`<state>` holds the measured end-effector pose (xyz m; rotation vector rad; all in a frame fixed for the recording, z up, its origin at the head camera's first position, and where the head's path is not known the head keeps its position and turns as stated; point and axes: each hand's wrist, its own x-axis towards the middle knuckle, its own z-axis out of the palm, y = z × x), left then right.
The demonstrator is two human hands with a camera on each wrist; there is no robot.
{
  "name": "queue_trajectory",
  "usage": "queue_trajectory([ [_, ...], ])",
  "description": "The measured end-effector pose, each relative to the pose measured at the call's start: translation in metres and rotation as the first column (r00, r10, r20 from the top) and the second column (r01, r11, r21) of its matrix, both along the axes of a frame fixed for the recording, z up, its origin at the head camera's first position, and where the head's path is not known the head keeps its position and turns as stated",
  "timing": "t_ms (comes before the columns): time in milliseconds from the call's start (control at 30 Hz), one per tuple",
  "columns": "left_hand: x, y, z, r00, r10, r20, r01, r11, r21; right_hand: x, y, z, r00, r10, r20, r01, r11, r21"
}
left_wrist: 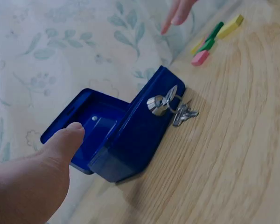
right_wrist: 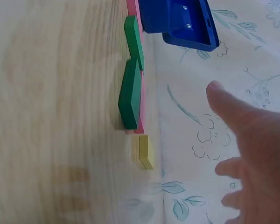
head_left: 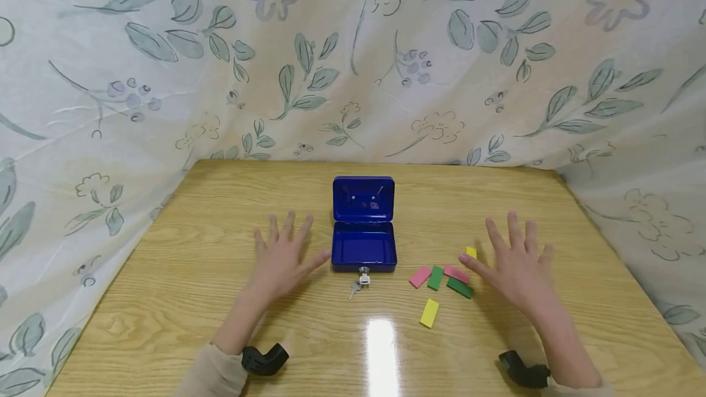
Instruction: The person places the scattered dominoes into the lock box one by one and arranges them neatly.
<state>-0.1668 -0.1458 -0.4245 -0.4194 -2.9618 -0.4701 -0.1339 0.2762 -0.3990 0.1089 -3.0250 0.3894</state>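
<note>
A small blue metal cash box [head_left: 364, 265] stands mid-table with its lid [head_left: 363, 199] raised; its inside looks bare. A key sits in the front lock, and a second key [head_left: 355, 288] hangs from it on a ring. To the box's left, my left hand [head_left: 281, 262] is spread, thumb near the box side, holding nothing. My right hand [head_left: 518, 268] is likewise spread, right of several small blocks. These include a pink block [head_left: 420, 277], a green block [head_left: 435, 277] and a yellow block [head_left: 429, 313]. The right thumb overlaps another yellow block [head_left: 471, 252] in the head view; contact cannot be told.
The wooden table [head_left: 220, 201] reaches back to a hanging cloth [head_left: 309, 78] with a leaf and flower print, which also flanks both sides. A black wrist device [head_left: 266, 360] is on the left wrist, another black device [head_left: 523, 371] on the right.
</note>
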Motion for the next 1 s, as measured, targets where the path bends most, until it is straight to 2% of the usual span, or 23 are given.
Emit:
queue_trajectory([
  [167,0.004,0.008,0.0,0.999,-0.044,0.003,0.044,0.994,0.102,0.003,-0.004,0.0,0.994,0.07,-0.082,-0.081,0.987,-0.138],
  [333,0.006,0.016,-0.003,0.995,-0.103,-0.008,0.102,0.975,0.199,0.009,-0.01,0.002,0.987,0.094,-0.128,-0.128,0.948,-0.29],
  [467,0.008,0.024,-0.005,0.99,-0.142,0.007,0.134,0.945,0.297,0.015,-0.013,0.001,0.988,0.091,-0.126,-0.133,0.915,-0.382],
  [667,0.007,0.033,-0.01,0.987,-0.153,0.054,0.116,0.899,0.423,0.019,-0.015,-0.004,0.987,0.073,-0.14,-0.129,0.885,-0.447],
  [833,0.006,0.037,-0.015,0.984,-0.177,0.009,0.15,0.859,0.489,0.023,-0.021,-0.01,0.992,0.065,-0.105,-0.111,0.842,-0.528],
  [1000,0.004,0.038,-0.018,0.977,-0.213,-0.028,0.195,0.829,0.524,0.031,-0.028,-0.013,0.997,0.062,-0.053,-0.081,0.797,-0.598],
])
